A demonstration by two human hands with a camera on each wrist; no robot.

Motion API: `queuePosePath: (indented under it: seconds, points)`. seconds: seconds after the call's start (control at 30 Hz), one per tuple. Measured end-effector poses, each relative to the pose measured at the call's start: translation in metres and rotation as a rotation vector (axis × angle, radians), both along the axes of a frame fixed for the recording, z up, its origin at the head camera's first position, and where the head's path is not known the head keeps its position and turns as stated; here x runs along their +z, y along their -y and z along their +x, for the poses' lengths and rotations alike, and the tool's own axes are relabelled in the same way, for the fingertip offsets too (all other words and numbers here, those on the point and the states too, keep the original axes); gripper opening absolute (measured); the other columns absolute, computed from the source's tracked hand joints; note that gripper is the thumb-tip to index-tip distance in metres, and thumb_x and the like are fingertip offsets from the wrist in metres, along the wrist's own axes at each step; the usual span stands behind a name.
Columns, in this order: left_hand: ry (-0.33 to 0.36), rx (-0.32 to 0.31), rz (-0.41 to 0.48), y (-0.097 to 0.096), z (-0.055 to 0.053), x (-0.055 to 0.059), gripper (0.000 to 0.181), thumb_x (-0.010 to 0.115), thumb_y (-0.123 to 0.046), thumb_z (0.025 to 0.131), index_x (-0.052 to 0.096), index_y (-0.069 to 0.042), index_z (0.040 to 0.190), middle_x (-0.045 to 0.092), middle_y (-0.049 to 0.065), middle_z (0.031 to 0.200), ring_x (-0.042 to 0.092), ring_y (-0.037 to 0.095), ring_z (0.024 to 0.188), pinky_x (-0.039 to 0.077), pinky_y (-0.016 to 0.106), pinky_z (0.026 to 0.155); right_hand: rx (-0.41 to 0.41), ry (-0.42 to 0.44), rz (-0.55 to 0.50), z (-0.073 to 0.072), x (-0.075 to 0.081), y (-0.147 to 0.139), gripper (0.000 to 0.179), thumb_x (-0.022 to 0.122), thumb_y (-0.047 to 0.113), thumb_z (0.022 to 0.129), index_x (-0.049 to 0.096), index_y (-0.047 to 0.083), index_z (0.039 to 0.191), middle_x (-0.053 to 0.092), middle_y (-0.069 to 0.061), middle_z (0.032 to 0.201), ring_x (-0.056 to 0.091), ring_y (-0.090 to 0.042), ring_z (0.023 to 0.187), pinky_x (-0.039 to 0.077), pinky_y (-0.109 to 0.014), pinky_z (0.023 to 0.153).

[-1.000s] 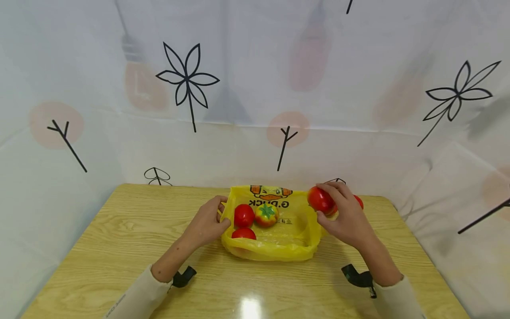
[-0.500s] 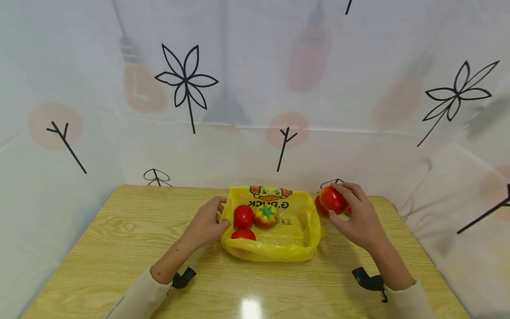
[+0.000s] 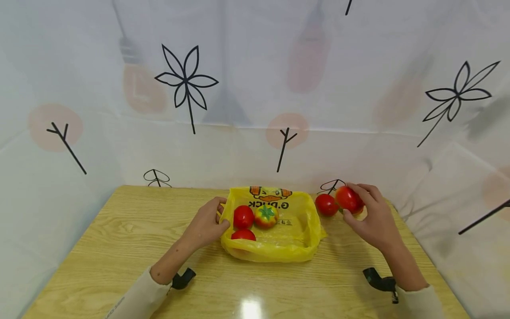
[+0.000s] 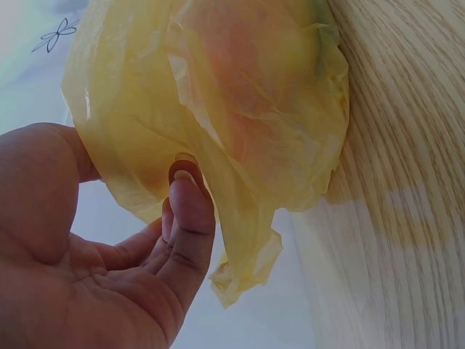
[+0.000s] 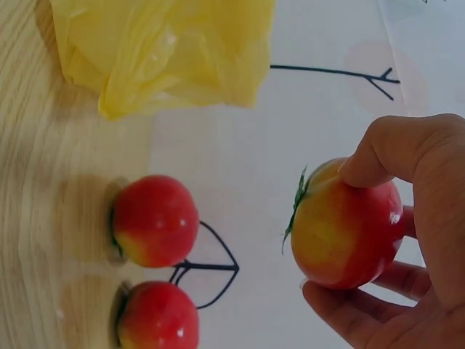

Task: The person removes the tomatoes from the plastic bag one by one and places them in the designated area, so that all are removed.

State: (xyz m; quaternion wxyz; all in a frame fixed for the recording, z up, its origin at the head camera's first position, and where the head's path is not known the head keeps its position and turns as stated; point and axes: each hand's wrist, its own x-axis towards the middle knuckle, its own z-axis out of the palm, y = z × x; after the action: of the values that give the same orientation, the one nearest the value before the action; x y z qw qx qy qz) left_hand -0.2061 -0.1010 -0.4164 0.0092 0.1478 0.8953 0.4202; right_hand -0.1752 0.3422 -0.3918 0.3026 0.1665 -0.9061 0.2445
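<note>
A yellow plastic bag (image 3: 275, 253) with a duck print stands wide open on the table. Inside it lie a red tomato (image 3: 243, 217), a second one (image 3: 243, 235) partly behind the front rim, and a red-yellow tomato (image 3: 266, 215) with its green leafy top upward. My left hand (image 3: 206, 223) holds the bag's left side, fingers curled against the thin plastic (image 4: 240, 167). To the right of the bag, my right hand (image 3: 372, 217) grips a red-yellow tomato (image 5: 345, 225) in the air. Below it, two more tomatoes sit on the table, one left (image 5: 156, 220), one right (image 5: 158, 316).
The wooden table (image 3: 119, 248) ends at the back against a pale cloth (image 3: 223, 150) printed with plants and bulbs. More cloth hangs on both sides. A black strap end (image 3: 380, 280) sticks out at my right wrist, another (image 3: 184, 279) at my left.
My right hand has moved right, away from the bag's right edge, carrying the tomato. The tomato nearest the bag on the table is now uncovered. My left hand and the bag stay put.
</note>
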Motion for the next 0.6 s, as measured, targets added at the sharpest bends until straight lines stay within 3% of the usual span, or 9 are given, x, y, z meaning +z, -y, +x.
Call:
queuePosePath:
  seconds: [0.6]
  points:
    - [-0.004, 0.001, -0.011, 0.000, -0.001, -0.003, 0.057, 0.065, -0.005, 0.088, 0.056, -0.001, 0.144, 0.061, 0.005, 0.102, 0.055, 0.016, 0.071, 0.051, 0.029, 0.060, -0.113, -0.029, -0.092, -0.010, -0.014, -0.034, 0.064, 0.079, 0.000, 0.078, 0.063, -0.002, 0.140, 0.059, -0.027, 0.132, 0.059, -0.042, 0.104, 0.031, -0.002, 0.085]
